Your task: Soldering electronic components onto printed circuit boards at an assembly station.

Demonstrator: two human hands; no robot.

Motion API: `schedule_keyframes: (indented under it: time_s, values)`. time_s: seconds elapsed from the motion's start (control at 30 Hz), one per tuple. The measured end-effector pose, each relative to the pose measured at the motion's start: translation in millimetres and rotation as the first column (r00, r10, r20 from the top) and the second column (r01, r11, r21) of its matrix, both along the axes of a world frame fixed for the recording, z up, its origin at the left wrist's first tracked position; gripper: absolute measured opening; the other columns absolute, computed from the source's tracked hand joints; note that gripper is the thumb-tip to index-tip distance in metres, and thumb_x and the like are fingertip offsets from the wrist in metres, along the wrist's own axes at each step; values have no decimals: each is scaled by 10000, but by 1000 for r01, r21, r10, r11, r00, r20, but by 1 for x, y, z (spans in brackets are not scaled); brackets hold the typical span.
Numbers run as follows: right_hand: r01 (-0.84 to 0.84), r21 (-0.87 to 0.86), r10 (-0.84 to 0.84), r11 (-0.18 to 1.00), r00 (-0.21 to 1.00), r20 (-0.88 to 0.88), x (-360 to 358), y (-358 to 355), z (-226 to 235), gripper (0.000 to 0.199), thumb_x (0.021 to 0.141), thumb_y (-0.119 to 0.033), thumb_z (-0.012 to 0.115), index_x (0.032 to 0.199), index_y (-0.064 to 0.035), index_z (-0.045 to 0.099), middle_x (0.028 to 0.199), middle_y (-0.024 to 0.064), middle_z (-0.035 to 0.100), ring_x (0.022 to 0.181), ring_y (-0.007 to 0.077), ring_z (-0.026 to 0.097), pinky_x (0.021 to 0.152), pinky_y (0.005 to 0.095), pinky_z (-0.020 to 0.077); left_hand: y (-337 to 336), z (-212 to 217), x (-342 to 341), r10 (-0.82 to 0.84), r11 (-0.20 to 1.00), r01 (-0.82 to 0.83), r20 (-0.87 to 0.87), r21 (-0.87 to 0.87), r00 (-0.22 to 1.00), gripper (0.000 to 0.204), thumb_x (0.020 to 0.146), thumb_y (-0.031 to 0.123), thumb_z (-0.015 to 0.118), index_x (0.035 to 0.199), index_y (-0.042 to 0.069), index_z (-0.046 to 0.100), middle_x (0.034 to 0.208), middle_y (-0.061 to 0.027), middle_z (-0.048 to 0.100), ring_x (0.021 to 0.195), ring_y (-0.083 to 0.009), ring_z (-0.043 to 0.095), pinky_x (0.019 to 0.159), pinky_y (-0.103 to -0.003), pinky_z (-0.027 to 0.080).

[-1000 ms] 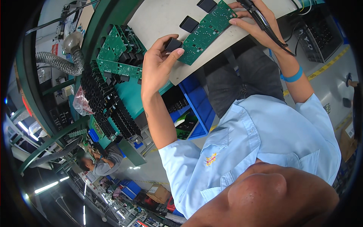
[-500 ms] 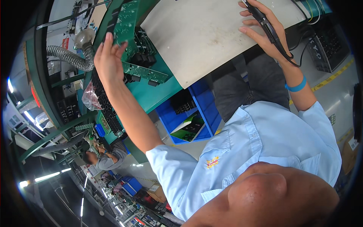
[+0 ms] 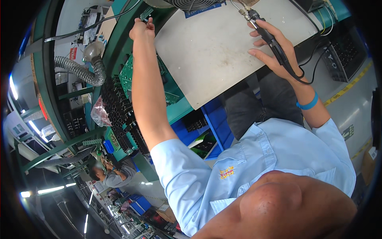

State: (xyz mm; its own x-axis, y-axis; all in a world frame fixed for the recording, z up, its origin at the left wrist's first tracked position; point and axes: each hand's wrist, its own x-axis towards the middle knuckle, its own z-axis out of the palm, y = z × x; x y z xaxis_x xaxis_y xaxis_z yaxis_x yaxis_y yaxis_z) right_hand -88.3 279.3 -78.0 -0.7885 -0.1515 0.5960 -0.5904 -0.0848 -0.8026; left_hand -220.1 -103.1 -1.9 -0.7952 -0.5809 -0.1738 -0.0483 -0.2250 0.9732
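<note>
At the far left of the bench, my left hand is closed, with a small green circuit board at its fingertips. My right hand holds a black soldering iron slantwise over the right part of the pale work mat. Metal fittings show at the iron's far end, and its black cord runs back over my wrist. Partly behind my left forearm lie larger green circuit boards. A blue circuit board sits at the mat's far edge, under a round metal grille.
Black slotted strips and a clear plastic bag lie left of my forearm. A ribbed duct with a funnel hangs beyond them. Below the bench stands a blue bin. Another person sits farther off at left.
My left hand has moved away from the larger green boards, farther up the bench, and now has the small board at its fingertips. The right hand still holds the iron; the view has shifted slightly.
</note>
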Motion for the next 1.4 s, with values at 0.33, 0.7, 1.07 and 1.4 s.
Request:
schedule_keyframes:
  time_s: [0.33, 0.7, 1.07, 1.4]
  values:
    - [-41, 98, 46, 994, 998, -50, -2, 4, -10, 713, 804, 30, 803, 1451, -40, 513, 1342, 153, 662, 1101, 235, 677, 892, 299, 574, 93, -7, 89, -116, 927, 1, -284, -375, 952, 571, 961, 283, 726, 1389, -40, 533, 1246, -172, 629, 1103, -234, 610, 925, -310, 487]
    - [-75, 53, 66, 996, 986, 154, 6, -12, -7, 676, 842, 49, 750, 1461, -47, 497, 1381, 166, 638, 1148, 228, 642, 917, 296, 552, 69, -18, 300, 459, 258, -239, -99, -936, 883, 998, 794, 344, 876, 1488, -64, 286, 1417, -250, 344, 1240, -344, 423, 998, -433, 435]
    - [-65, 43, 59, 997, 988, 141, 7, -2, 1, 683, 840, 42, 747, 1466, -42, 487, 1363, 172, 650, 1142, 241, 646, 942, 316, 547, 93, -40, 280, 416, 455, -333, -134, -826, 900, 1082, 757, 303, 901, 1523, -62, 229, 1425, -249, 332, 1254, -360, 416, 988, -432, 438]
    - [-106, 26, 101, 994, 984, 149, 1, -15, 22, 774, 796, 10, 834, 1470, 20, 453, 1344, 177, 607, 1091, 240, 673, 950, 355, 534, 146, -20, 239, -321, -370, -29, 98, -928, 942, 752, 753, 137, 820, 1443, 116, 523, 1441, -105, 485, 1112, -240, 536, 973, -373, 410]
